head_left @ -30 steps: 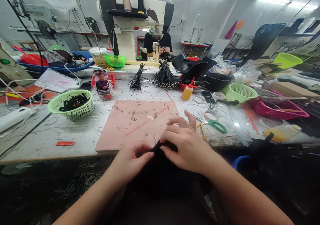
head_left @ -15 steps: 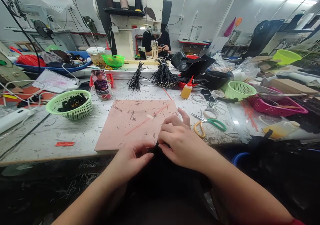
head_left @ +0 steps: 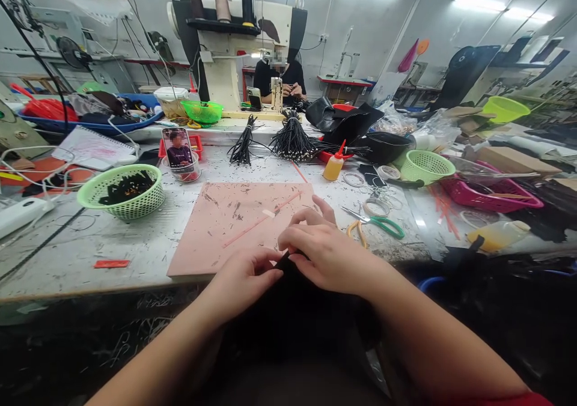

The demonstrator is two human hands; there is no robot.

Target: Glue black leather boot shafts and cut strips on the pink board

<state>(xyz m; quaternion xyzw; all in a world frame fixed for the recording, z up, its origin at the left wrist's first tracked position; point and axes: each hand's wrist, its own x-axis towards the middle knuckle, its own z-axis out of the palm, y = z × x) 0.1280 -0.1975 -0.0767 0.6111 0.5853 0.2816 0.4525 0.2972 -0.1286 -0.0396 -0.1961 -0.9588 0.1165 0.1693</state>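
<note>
Both hands meet at the front edge of a pink board [head_left: 243, 226]. My left hand [head_left: 246, 277] pinches a small black strip [head_left: 282, 260] between thumb and fingers. From the other side, my right hand [head_left: 315, 244] grips the same black piece with thumb and bent fingers, its little finger lifted. How far the piece extends is hard to make out against the dark clothing below. A thin red strip [head_left: 247, 229] with a pale bit of tape lies across the board. Right of the right hand rest scissors [head_left: 374, 221] with a green and a yellow handle.
On the left stands a green basket [head_left: 121, 193] of black pieces, near a propped phone [head_left: 178, 149]. Bundles of black cords [head_left: 293, 139], a glue bottle [head_left: 334, 164] and a magenta basket [head_left: 491, 196] lie farther back. A person [head_left: 279, 81] sits behind a sewing machine [head_left: 229, 51].
The view has shifted slightly. Both hands have come a little closer together around the black strip, and more of the strip shows between the fingertips.
</note>
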